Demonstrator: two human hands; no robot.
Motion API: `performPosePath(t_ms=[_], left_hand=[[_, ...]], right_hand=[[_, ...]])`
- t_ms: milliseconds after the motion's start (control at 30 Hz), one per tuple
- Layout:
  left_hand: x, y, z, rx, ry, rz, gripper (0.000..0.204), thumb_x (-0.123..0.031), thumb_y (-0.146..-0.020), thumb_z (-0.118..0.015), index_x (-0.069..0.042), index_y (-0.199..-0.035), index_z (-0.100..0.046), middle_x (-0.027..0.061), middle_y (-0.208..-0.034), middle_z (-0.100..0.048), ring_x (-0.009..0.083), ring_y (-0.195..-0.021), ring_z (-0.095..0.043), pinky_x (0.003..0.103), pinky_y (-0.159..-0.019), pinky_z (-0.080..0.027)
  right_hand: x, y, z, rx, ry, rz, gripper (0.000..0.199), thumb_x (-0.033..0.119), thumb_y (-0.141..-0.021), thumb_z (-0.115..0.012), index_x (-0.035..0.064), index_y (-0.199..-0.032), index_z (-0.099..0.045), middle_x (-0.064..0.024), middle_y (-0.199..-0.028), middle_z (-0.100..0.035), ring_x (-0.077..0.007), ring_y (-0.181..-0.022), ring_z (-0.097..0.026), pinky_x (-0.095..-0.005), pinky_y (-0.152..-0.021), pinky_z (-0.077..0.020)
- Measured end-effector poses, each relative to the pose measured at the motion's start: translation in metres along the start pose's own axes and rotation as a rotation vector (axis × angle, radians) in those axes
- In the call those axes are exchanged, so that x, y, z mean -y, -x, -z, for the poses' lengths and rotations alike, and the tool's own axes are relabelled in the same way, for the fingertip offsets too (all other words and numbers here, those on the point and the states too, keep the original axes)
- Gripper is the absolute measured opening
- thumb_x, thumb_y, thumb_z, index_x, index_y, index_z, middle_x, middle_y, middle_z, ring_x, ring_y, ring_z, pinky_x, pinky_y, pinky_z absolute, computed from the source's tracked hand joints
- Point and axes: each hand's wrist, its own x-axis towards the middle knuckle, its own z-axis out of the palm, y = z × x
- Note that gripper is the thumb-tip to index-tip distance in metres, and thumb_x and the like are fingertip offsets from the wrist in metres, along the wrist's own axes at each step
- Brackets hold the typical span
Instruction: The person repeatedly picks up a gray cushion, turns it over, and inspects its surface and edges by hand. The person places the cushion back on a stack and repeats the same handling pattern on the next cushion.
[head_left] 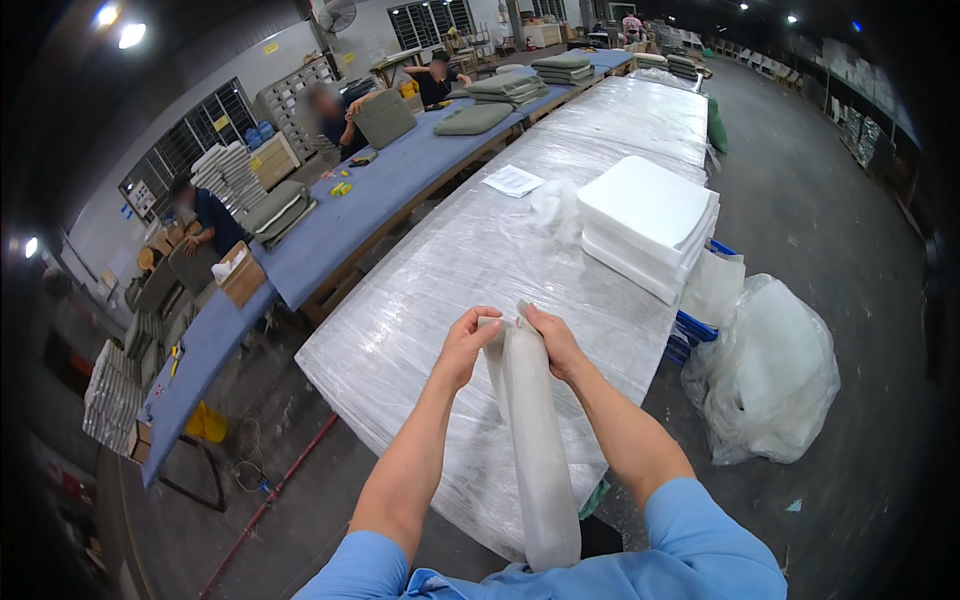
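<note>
A long, pale grey, fabric-covered roll [540, 450] lies lengthwise between my forearms, its near end close to my body. At its far end, the left fabric edge is pinched by my left hand [463, 345], thumb and fingers closed. My right hand [553, 342] grips the right edge of the same end, fingers closed over the fabric. A small gap separates the two hands, and the fabric opens a little there. Under the roll is a table wrapped in clear plastic film [420, 300]. What fills the roll cannot be made out.
White foam sheets [645, 205] are stacked at the table's right side, near a paper sheet [513, 181]. A plastic bag [765, 370] stands on the floor to the right. Left, a blue-topped table [340, 215] bears grey-green cushions [472, 120]; several people work behind it.
</note>
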Motion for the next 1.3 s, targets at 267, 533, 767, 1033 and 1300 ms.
performPosePath(t_ms=[267, 533, 767, 1033, 1300], left_hand=[[0.001, 0.003, 0.016, -0.106, -0.139, -0.139, 0.02, -0.024, -0.105, -0.066, -0.005, -0.101, -0.072, -0.0055, -0.089, -0.065, 0.0048, -0.084, -0.053, 0.024, -0.08, -0.043], [0.011, 0.012, 0.006, -0.168, -0.159, -0.219, 0.022, -0.025, -0.108, -0.062, -0.005, -0.101, -0.07, -0.0059, -0.089, -0.064, 0.0049, -0.084, -0.052, 0.024, -0.078, -0.044], [0.015, 0.006, -0.007, -0.309, -0.148, -0.294, 0.025, -0.022, -0.11, -0.057, -0.005, -0.095, -0.067, -0.007, -0.083, -0.057, 0.0044, -0.079, -0.047, 0.024, -0.071, -0.042], [0.015, -0.027, -0.021, -0.478, -0.379, -0.332, 0.034, -0.022, -0.109, -0.052, 0.0, -0.083, -0.057, 0.0035, -0.073, -0.053, 0.0118, -0.072, -0.046, 0.033, -0.066, -0.043], [0.006, -0.04, -0.035, -0.493, -0.579, -0.332, 0.056, -0.035, -0.109, -0.049, 0.005, -0.07, -0.052, 0.0158, -0.06, -0.05, 0.0225, -0.059, -0.044, 0.044, -0.06, -0.04]], right_hand=[[-0.008, 0.012, -0.022, 0.159, -0.111, -0.062, 0.051, 0.051, -0.106, -0.053, 0.0024, -0.114, -0.069, -0.0079, -0.106, -0.07, -0.0154, -0.092, -0.065, -0.0331, -0.083, -0.0521], [-0.012, 0.013, -0.012, 0.189, -0.122, 0.005, 0.047, 0.045, -0.106, -0.055, 0.0021, -0.12, -0.069, -0.006, -0.104, -0.07, -0.0129, -0.089, -0.063, -0.0301, -0.081, -0.0508], [-0.018, 0.017, -0.018, 0.12, -0.033, 0.033, 0.05, 0.047, -0.107, -0.052, 0.0004, -0.115, -0.071, -0.0046, -0.098, -0.071, -0.0116, -0.083, -0.063, -0.03, -0.077, -0.0506], [-0.017, 0.022, -0.033, -0.003, -0.008, 0.014, 0.059, 0.056, -0.106, -0.05, 0.0016, -0.103, -0.073, -0.005, -0.087, -0.07, -0.013, -0.075, -0.063, -0.0297, -0.072, -0.0504], [-0.026, 0.029, -0.027, -0.115, -0.062, 0.001, 0.049, 0.046, -0.104, -0.055, 0.0013, -0.092, -0.072, -0.0053, -0.082, -0.068, -0.014, -0.071, -0.061, -0.032, -0.066, -0.0476]])
